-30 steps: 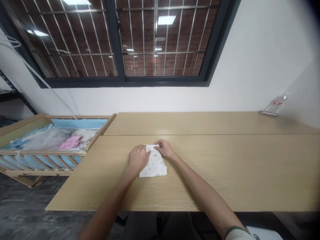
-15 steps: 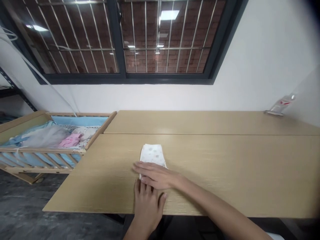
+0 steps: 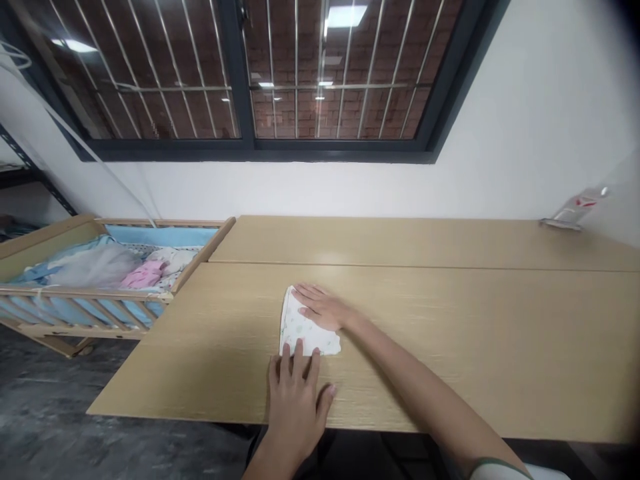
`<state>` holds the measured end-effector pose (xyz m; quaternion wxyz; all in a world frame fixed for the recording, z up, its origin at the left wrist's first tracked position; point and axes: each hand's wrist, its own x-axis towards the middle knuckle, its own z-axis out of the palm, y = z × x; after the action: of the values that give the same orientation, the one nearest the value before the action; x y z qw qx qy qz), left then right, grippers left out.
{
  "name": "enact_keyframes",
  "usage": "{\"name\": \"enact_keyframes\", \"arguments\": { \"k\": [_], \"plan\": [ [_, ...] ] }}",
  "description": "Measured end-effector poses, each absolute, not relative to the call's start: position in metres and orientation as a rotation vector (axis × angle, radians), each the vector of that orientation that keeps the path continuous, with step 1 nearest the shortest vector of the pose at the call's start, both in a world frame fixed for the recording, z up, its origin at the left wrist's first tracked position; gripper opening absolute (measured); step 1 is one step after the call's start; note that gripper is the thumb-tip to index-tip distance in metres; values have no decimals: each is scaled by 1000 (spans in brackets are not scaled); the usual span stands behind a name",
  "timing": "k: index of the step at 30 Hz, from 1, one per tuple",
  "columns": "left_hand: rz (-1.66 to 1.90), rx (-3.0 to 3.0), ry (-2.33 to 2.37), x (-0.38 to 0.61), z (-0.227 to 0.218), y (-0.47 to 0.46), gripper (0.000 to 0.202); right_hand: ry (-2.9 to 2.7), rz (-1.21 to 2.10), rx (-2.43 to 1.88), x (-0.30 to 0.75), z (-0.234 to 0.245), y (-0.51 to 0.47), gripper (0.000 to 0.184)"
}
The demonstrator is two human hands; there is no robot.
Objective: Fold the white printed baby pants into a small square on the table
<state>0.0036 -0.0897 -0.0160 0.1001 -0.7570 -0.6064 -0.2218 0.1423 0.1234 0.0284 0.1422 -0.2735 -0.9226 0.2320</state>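
A white cloth (image 3: 305,337) with a small printed pattern lies folded flat on the wooden table (image 3: 450,333). My right hand (image 3: 320,307) rests palm down over its far right part, fingers stretched out, and covers that corner. At the cloth's near edge is my left hand (image 3: 295,393), its fingers spread and the fingertips touching the fabric. Neither hand grips anything.
To the left of the table stands a wooden crib (image 3: 197,263) with blue padding, holding a pink cloth (image 3: 145,274) and other bedding. A clear plastic packet (image 3: 573,212) sits at the far right corner by the wall. A barred window (image 3: 340,152) is above.
My right hand has slid away from me, from the cloth's near part to its far edge. More of the near part shows now. My left hand has hardly moved, though its fingers are more spread.
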Motion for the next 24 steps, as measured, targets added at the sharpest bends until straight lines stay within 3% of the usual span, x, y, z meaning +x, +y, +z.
{"name": "enact_keyframes", "arguments": {
  "k": [5,10,14,17,21,24],
  "plan": [
    [-645,-2254,-1813,6,-10,-93,59,-2586,635,-812,144,21,124,56],
    [-629,-2328,-1797,-14,-2,-80,40,-2412,496,-848,151,16,118,57],
    [-667,-2502,-1622,-52,3,-55,28,-2297,416,-868,158,29,109,42],
    [-646,-2590,-1548,-72,8,-42,25,-2284,633,-873,162,44,103,28],
    [-696,-2709,-1549,-75,17,-28,28,-2350,1073,-788,173,60,97,26],
    [-701,-2767,-1769,-75,32,-10,28,-2354,1279,-794,186,70,94,50]
  ]
}}
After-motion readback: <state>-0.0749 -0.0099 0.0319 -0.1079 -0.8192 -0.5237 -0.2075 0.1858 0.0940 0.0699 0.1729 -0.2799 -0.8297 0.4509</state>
